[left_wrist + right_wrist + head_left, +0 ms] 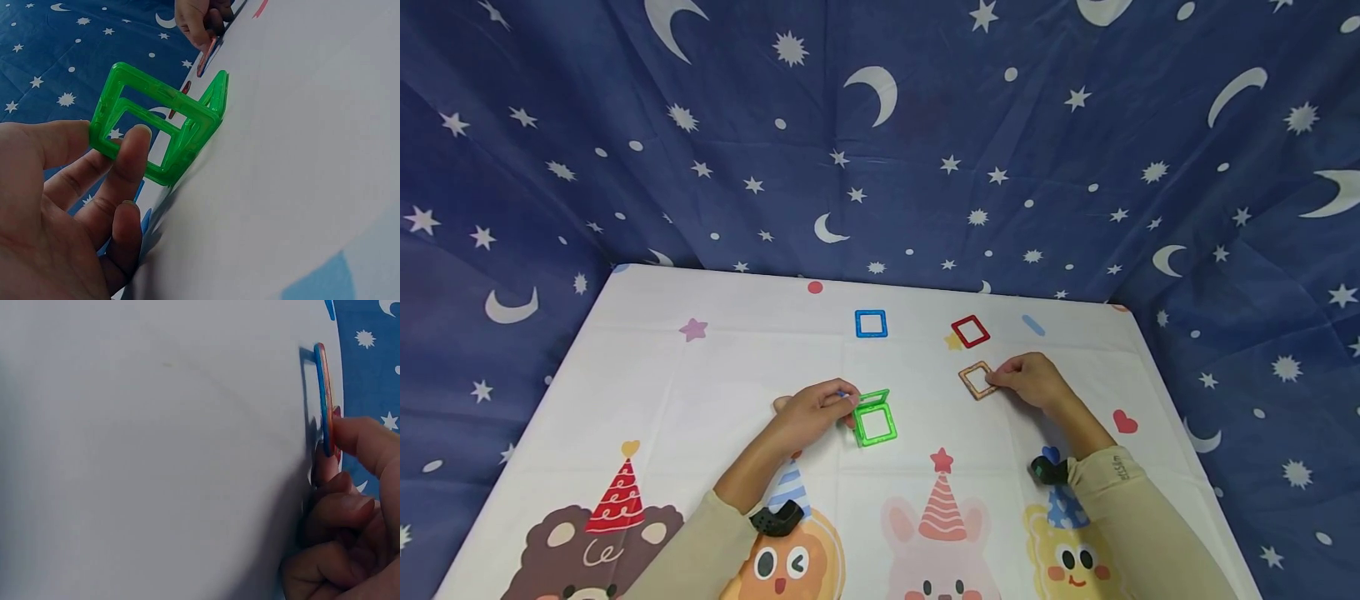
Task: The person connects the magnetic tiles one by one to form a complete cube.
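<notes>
Glossy green frames [195,145] (see-through); orange square [325,400], perhaps blue-backed.

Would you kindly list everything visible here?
Backdrop: one, starry blue, back and sides
Cloth: one, white, foreground
Printed animals: four, brown, orange, pink, yellow, near edge
Printed shapes: several, multicoloured, across cloth
Blue frame: one, blue, far middle
Red frame: one, red, right of blue
Orange frame: one, orange, blue layer behind, nearer than red
Green frames: at least two, green, joined, centre
Wrist cameras: two, black, wrists
Sleeves: two, beige, forearms
Left hand: one, holding green frames
Right hand: one, holding orange frame
</notes>
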Demonstrator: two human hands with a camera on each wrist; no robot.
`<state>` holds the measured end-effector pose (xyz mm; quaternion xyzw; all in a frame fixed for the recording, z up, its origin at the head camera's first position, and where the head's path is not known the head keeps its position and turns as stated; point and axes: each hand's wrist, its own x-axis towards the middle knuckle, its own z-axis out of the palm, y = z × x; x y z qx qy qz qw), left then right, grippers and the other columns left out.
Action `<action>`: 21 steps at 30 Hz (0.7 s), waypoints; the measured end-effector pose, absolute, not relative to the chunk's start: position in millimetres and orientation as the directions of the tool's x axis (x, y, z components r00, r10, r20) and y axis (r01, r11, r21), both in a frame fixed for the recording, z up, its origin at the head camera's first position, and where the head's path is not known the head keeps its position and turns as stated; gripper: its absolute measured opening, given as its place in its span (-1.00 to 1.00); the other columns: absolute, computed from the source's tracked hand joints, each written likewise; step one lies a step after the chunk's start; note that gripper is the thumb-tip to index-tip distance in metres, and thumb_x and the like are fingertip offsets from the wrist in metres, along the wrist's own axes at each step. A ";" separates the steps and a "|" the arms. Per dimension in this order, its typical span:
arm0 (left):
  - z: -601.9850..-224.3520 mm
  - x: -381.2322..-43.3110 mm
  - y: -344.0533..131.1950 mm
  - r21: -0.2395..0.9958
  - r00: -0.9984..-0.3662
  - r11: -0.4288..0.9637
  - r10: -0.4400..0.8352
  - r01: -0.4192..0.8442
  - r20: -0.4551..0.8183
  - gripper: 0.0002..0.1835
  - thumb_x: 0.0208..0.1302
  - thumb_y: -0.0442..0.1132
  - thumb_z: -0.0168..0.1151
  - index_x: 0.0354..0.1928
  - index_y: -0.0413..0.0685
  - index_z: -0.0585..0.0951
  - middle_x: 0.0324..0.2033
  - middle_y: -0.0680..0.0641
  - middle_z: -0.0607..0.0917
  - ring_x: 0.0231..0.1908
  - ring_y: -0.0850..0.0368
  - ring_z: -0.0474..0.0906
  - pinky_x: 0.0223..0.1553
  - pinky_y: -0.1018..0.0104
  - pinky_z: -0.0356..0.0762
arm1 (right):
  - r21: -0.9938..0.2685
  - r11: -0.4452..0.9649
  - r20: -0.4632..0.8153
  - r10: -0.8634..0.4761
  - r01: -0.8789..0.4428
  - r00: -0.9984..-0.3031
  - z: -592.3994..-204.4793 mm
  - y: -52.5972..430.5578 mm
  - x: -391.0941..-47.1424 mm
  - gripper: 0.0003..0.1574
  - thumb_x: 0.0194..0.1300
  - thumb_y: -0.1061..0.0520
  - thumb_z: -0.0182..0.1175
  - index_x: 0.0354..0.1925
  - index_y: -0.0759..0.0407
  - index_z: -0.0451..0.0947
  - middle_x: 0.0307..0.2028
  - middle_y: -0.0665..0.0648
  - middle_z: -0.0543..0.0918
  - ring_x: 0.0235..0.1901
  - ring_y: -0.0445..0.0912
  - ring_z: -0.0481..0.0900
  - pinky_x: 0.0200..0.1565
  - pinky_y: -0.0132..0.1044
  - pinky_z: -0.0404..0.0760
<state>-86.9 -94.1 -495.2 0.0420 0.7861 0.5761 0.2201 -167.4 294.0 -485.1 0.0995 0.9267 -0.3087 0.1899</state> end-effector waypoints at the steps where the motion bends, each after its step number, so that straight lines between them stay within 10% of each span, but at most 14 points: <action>1: -495.0 -86.8 -94.0 0.924 -0.901 0.334 0.317 -0.186 -0.296 -0.75 0.50 0.05 0.16 0.03 0.15 0.67 -0.40 0.05 0.80 0.06 0.15 0.52 0.17 0.07 0.00 | -0.542 0.785 -0.416 0.058 0.299 -0.907 -484.4 293.4 -167.0 -0.54 0.21 -0.17 0.46 -0.24 0.20 0.71 -0.27 0.13 0.63 -0.23 0.01 0.46 -0.28 -0.24 0.40; 11: -493.8 -85.6 -93.6 0.924 -0.897 0.327 0.320 -0.198 -0.306 -0.74 0.51 0.04 0.16 0.05 0.13 0.67 -0.39 0.03 0.80 -0.01 0.18 0.56 0.16 0.10 0.11 | -0.681 0.590 -0.523 0.022 0.433 -0.852 -482.2 282.1 -161.2 -0.51 0.22 -0.15 0.45 -0.09 0.20 0.72 -0.24 0.03 0.66 -0.25 -0.04 0.48 -0.25 -0.27 0.50; 21: -494.8 -86.6 -93.7 0.925 -0.898 0.327 0.320 -0.193 -0.301 -0.75 0.50 0.04 0.17 0.02 0.14 0.67 -0.40 0.05 0.80 -0.03 0.19 0.56 0.16 0.10 0.05 | -0.804 0.403 -0.545 -0.207 0.437 -0.813 -476.9 271.0 -154.3 -0.56 0.42 -0.05 0.29 -0.12 0.34 0.72 -0.65 -0.07 0.36 -0.68 -0.19 0.17 -0.63 -0.36 0.14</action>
